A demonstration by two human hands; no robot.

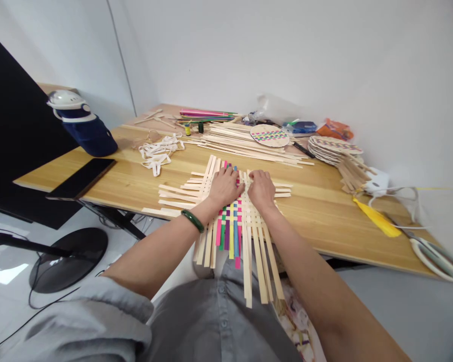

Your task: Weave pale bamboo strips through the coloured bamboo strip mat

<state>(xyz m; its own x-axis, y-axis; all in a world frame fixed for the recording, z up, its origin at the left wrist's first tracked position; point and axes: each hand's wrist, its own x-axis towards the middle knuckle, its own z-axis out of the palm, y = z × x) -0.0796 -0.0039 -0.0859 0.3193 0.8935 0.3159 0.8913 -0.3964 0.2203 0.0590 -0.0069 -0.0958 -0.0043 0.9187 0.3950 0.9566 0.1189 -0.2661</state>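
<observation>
A woven mat of flat wooden strips [253, 219] lies on the table in front of me, its long loose ends hanging over the near edge. Through its middle run coloured strips in pink, green, purple, yellow and blue, among them a yellow strip [231, 236]. My left hand [225, 185] lies on the weave over the coloured part, fingers stretched forward and thumb apart. Close to its right, my right hand [261, 189] has its fingers curled in at a pale strip on the mat; the fingertips are partly hidden. A green bangle [193, 220] circles my left wrist.
Loose pale strips [230, 143] lie behind the mat with a round woven piece [270, 136]. To the left are white bands [160, 151], a phone-like black slab [81, 179] and a blue bottle [86, 130]. Scissors [434, 256] and a yellow tassel [377, 217] lie right.
</observation>
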